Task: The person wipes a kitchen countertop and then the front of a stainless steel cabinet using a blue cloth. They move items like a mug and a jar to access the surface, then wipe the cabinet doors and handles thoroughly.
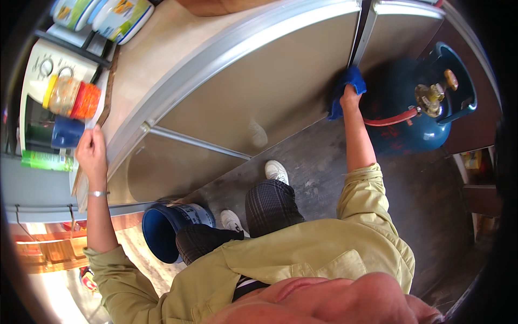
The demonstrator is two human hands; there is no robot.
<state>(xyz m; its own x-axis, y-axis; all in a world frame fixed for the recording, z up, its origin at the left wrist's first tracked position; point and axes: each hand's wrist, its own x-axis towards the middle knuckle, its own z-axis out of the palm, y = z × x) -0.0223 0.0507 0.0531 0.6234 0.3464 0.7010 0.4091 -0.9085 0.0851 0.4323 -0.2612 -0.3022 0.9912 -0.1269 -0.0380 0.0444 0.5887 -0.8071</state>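
At the right, my right hand (350,97) presses a blue cloth (347,83) against the lower part of a beige cabinet panel (259,77), close to the floor and beside a gas cylinder. Part of the cloth hangs below the wrist, and most of the fingers are hidden by it. My left hand (92,152) rests at the countertop's edge with its fingers curled in and nothing visible in it. Just beyond it stands a blue mug (66,132), next to a jar with a yellow lid (72,97).
The teal gas cylinder (404,109) carries a brass valve and a red hose (392,118). A blue bucket (160,233) stands on the floor by my legs. On the countertop (149,44) are a microwave oven (36,87), a green packet (47,160) and white plastic jars (117,20).
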